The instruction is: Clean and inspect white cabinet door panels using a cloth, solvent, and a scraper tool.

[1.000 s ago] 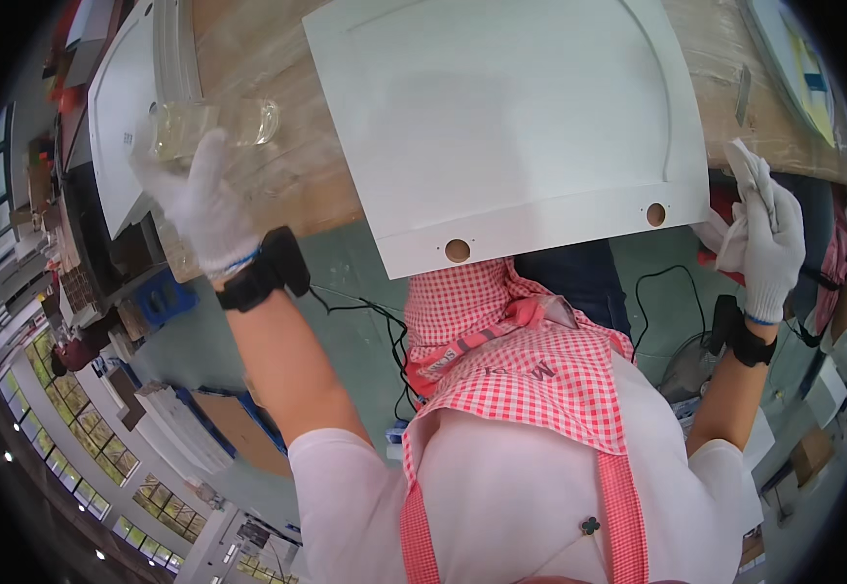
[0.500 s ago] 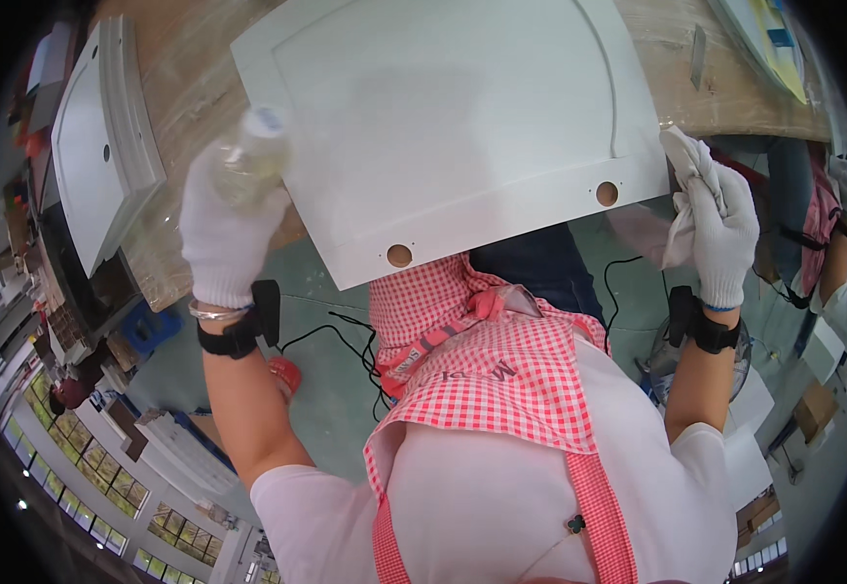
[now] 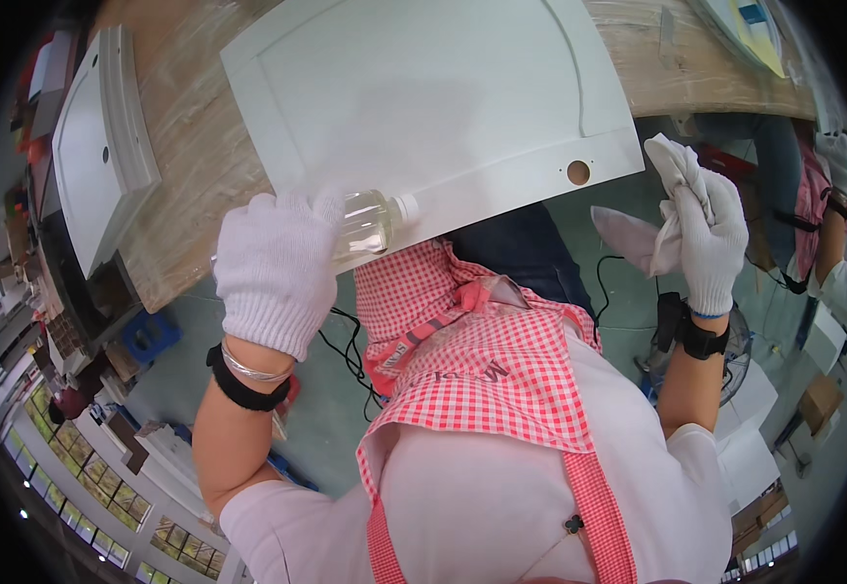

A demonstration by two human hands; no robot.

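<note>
My left hand [image 3: 282, 258], in a white knit glove, is closed round a clear bottle [image 3: 367, 226] of pale yellowish liquid. The bottle is tipped on its side, its white cap to the right, over the near left edge of a white cabinet door panel [image 3: 443, 127]. One round hole shows near the panel's right corner; the bottle and hand cover the left corner. To the right of the panel my right hand [image 3: 714, 229], gloved too, grips a crumpled white cloth [image 3: 643, 238], whose loose end hangs to the left. That hand is apart from the panel.
The panel lies on a film-covered worktable [image 3: 180, 107]. More white panels [image 3: 102, 146] are stacked at the left. A blue stool [image 3: 151, 336] and dark cables [image 3: 346, 341] are on the floor. At the far right, another person's gloved hand [image 3: 835, 156] shows.
My left hand has moved right and nearer to me, tipping the bottle from upright onto its side. My right hand has shifted slightly left, still holding the cloth.
</note>
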